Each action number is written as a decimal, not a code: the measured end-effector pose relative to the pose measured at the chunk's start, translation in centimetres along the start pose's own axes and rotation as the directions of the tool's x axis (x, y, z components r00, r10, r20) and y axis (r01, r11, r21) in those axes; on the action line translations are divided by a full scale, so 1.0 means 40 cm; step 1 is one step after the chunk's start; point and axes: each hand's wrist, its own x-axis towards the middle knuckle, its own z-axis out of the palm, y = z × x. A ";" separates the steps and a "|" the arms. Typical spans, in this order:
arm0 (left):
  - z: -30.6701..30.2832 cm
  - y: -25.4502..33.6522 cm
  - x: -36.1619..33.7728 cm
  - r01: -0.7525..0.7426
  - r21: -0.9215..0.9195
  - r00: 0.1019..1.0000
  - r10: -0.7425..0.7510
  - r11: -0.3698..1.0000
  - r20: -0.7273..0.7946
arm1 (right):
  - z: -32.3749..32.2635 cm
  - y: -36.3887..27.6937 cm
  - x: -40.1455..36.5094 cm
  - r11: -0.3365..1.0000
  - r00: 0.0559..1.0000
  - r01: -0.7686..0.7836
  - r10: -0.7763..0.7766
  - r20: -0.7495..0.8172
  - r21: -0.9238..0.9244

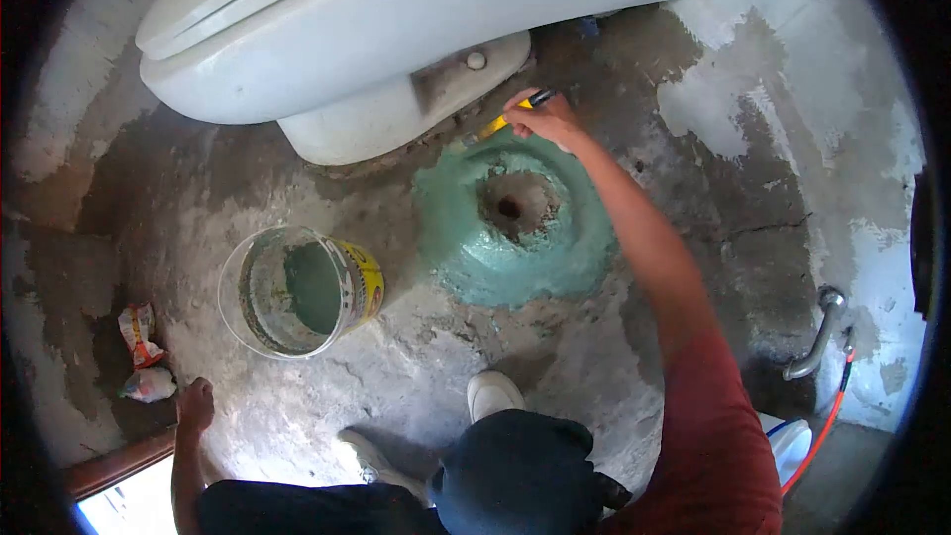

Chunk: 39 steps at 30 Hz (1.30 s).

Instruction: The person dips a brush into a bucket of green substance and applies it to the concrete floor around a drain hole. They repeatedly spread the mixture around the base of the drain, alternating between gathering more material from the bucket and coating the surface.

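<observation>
My right hand [543, 121] grips a paintbrush [492, 128] with a yellow and black handle. Its bristles touch the upper left edge of a wet green coating [446, 238], spread in a ring on the concrete floor. Inside the ring is a rough drain hole [509, 207]. Low on the left, my left hand [196, 404] is closed in a fist, with nothing visible in it. A clear-walled plastic bucket [365, 282] with a yellow label stands left of the coating, and green coating mix [313, 287] lies inside it.
A white toilet [347, 59] stands along the back, close to the brush. Crumpled packets [145, 357] lie at the left wall. On the right are a metal pipe [818, 337] and a red hose [820, 436]. White shoes [492, 394] are at the bottom.
</observation>
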 end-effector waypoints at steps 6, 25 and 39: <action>0.008 0.009 0.009 -0.024 -0.003 1.000 0.024 1.000 -0.002 | -0.126 0.094 -0.017 0.999 0.998 0.017 -0.019 -0.064 -0.036; 0.024 -0.004 0.017 0.029 0.024 1.000 -0.029 0.999 0.001 | 0.143 -0.109 -0.009 0.859 0.986 -0.053 -0.037 -0.164 -0.510; 0.037 0.001 0.029 0.011 0.015 1.000 -0.012 1.000 0.014 | 0.104 -0.140 -0.075 0.796 0.867 -0.031 -0.279 -0.412 -0.605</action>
